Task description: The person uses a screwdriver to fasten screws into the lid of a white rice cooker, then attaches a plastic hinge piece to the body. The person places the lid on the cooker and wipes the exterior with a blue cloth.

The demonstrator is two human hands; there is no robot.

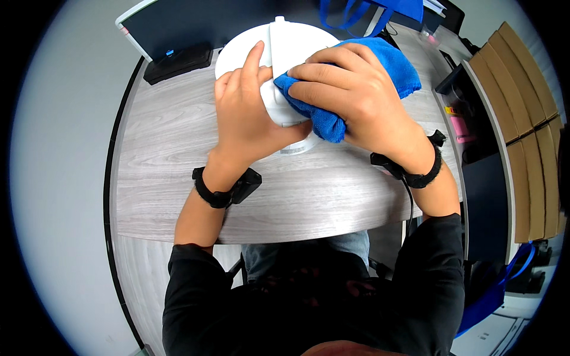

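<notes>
A white round object (pixel 244 47) stands near the far side of the desk, with a flat white bar running down its middle; its exact kind I cannot make out. My left hand (pixel 246 110) grips its near left part, index finger raised and thumb stretched across the near side. In my right hand (pixel 362 95) a blue microfibre cloth (pixel 383 62) is bunched under the fingers and pressed against the right side of the white object. The rest of the cloth drapes out behind that hand. Both hands hide much of the object's near side.
The grey wood-grain desk (pixel 285 202) has a dark partition behind it. A black flat box (pixel 178 64) lies at the far left, and a blue bag (pixel 380 12) at the back. Rightward are a shelf with a pink item (pixel 459 129) and brown cardboard boxes (pixel 510 83).
</notes>
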